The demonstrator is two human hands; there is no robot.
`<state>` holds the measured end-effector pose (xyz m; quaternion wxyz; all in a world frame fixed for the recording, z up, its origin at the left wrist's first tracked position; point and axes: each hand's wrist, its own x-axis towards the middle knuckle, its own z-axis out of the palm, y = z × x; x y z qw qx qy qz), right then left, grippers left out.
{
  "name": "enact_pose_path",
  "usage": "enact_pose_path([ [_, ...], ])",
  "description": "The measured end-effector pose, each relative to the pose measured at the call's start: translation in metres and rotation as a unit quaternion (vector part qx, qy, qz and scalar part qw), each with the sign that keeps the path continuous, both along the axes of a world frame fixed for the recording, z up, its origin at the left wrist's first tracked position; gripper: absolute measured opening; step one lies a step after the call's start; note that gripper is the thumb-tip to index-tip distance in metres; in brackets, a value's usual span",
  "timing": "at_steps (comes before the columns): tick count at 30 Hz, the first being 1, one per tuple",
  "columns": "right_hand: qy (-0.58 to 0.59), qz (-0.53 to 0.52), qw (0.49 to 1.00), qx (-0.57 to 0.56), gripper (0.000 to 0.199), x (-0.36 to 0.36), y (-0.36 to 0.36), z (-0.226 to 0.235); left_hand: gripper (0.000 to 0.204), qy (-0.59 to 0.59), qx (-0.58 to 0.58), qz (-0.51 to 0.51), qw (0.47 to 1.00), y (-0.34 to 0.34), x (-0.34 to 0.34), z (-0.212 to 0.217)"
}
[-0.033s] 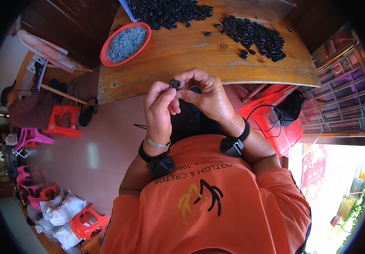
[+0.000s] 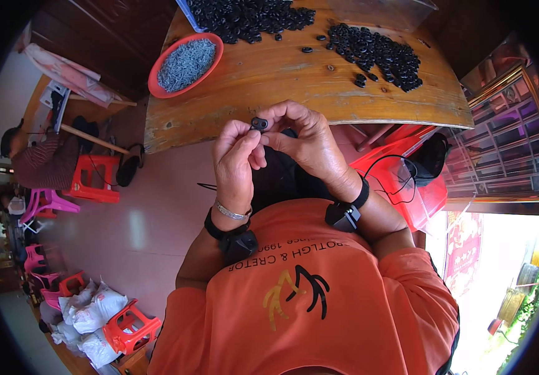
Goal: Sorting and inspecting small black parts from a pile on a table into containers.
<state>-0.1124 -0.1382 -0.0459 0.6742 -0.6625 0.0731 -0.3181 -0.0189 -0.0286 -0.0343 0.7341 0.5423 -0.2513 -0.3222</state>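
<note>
Black piece (image 2: 259,124) unmoved in left fingers (image 2: 242,149) | scuffed wooden table (image 2: 257,81) | pinkish floor (image 2: 163,212)

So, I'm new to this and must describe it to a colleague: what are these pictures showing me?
There is no robot here: each grip is a person's bare hand. A wide fisheye camera on their head looks down, so straight edges bend near the rim. The left hand pinches a small black piece with two holes; the right hand has its fingertips close against it, though whether they grip it too is unclear. On the wooden table beyond are an orange bowl of thin grey metal pieces and two spreads of small black pieces, left and right.
</note>
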Motion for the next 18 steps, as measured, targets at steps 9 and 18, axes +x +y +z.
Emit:
enact_pose_path([
  [9,-0.048,0.007,0.961,-0.271,0.024,-0.01,-0.02,0.015,0.011,0.01,0.006,-0.089,0.996,0.005,0.012,-0.002],
  [18,-0.079,0.002,0.916,-0.393,0.018,-0.024,-0.027,0.025,0.013,0.165,0.014,-0.262,0.951,0.007,0.017,-0.004],
])
